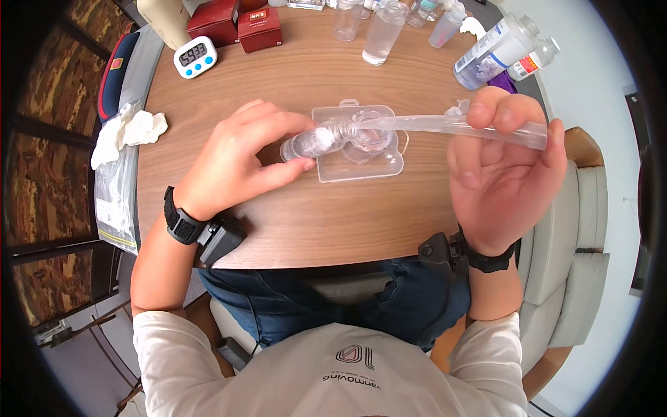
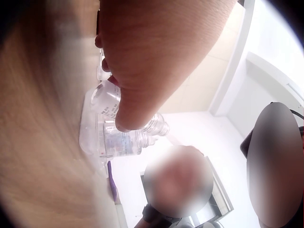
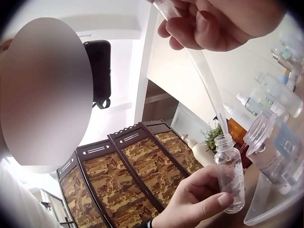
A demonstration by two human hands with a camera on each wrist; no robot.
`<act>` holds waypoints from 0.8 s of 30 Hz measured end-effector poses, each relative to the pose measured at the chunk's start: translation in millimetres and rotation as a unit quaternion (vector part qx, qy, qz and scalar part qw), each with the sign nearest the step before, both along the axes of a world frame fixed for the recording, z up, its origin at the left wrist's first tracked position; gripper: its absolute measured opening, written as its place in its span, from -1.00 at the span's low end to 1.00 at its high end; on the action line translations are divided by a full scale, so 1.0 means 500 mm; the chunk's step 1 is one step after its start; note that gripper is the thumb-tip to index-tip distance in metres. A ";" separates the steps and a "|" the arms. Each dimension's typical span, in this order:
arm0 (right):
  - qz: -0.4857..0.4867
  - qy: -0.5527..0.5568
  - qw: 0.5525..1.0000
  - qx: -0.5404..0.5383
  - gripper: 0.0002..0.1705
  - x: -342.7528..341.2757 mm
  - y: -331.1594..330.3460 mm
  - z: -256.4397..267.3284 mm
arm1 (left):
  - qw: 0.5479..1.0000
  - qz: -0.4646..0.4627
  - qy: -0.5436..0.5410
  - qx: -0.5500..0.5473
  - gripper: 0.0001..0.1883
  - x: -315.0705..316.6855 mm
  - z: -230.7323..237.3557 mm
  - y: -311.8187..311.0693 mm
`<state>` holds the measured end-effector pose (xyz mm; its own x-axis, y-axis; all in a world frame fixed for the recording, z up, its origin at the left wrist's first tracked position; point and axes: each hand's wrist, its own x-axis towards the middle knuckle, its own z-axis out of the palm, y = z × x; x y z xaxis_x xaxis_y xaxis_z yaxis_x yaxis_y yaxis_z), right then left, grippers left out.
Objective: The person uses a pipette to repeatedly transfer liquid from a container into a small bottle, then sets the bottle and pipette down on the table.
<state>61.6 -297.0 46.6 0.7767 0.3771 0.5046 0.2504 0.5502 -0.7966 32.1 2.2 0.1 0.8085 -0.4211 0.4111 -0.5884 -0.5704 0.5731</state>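
Note:
My left hand (image 1: 236, 149) grips a small clear bottle (image 1: 303, 146) between thumb and fingers, its open mouth pointing up in the right wrist view. The right hand (image 1: 504, 177) holds the wide upper end of a long translucent plastic dropper (image 1: 431, 124) between thumb and fingers. Its narrow tip is at the neck of the bottle (image 3: 232, 183). Beside the bottle, a clear wide-mouthed jar (image 1: 372, 142) stands on a shallow clear plastic tray (image 1: 333, 172). In the left wrist view, the hand (image 2: 152, 57) covers most of the bottle.
A white timer (image 1: 195, 57) and dark red boxes (image 1: 260, 30) stand at the back left. Clear bottles (image 1: 384, 35) line the far edge, with a large labelled bottle (image 1: 490, 55) at the back right. Crumpled white tissue (image 1: 142, 130) lies at the left edge.

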 end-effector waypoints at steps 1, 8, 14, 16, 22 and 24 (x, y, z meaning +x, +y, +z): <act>0.003 -0.001 1.000 -0.003 -0.35 0.000 0.000 0.001 | 1.000 0.002 0.005 0.004 -0.61 -0.001 0.000 0.000; 0.011 0.004 1.000 0.003 -0.30 0.002 0.000 -0.005 | 1.000 0.002 0.005 0.002 -0.62 -0.001 -0.001 0.000; -0.026 -0.022 0.999 0.022 -0.36 -0.004 -0.012 0.002 | 1.000 0.003 0.009 -0.002 -0.61 -0.001 0.000 -0.001; -0.031 -0.025 0.999 0.016 -0.38 -0.002 -0.021 0.007 | 1.000 0.007 -0.003 0.003 -0.61 -0.001 0.001 0.000; -0.106 0.128 0.963 -0.212 -0.58 -0.027 0.068 -0.001 | 0.999 0.024 0.023 -0.021 -0.60 -0.004 -0.005 -0.003; -0.097 0.132 0.964 -0.210 -0.59 -0.023 0.079 -0.011 | 0.999 0.025 0.026 -0.022 -0.60 -0.004 -0.005 -0.002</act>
